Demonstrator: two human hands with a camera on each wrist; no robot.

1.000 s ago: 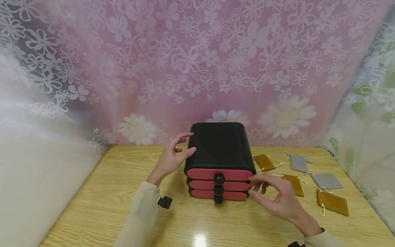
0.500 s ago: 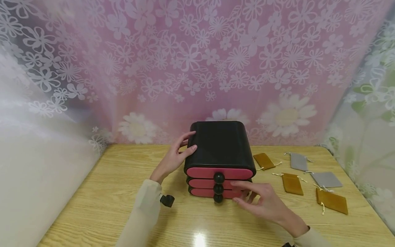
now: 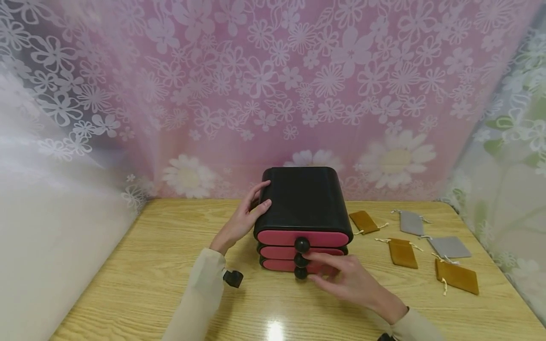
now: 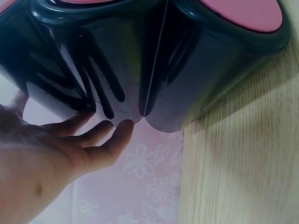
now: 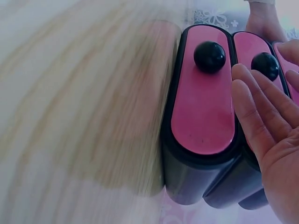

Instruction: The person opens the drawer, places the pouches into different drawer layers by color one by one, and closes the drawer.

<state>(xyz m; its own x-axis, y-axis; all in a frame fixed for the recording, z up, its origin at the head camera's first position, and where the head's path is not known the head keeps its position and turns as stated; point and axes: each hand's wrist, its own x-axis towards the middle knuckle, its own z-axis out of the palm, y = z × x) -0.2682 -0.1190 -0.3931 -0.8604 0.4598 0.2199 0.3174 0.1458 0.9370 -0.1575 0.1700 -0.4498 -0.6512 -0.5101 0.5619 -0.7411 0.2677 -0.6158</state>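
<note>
A black box of three stacked drawers (image 3: 304, 199) with pink fronts and round black knobs stands on the table. My left hand (image 3: 239, 222) rests against its left side, thumb and index finger at the top edge. In the left wrist view, several of that hand's fingertips (image 4: 124, 126) lie near the glossy black side. My right hand (image 3: 351, 284) is in front of the drawers, its fingertips close beside the middle knob (image 3: 301, 260) and bottom knob (image 3: 300, 273). In the right wrist view its fingers extend near the middle knob (image 5: 265, 65); whether they touch it is unclear.
Brown drawstring pouches (image 3: 403, 253) and grey ones (image 3: 450, 246) lie flat on the wooden table (image 3: 170, 265), right of the drawers. A pink flowered curtain (image 3: 256, 94) hangs right behind the box.
My right hand has moved left from the box's right corner, across the drawer fronts, to the knobs. My left hand has settled against the box's left side. The drawers stay closed.
</note>
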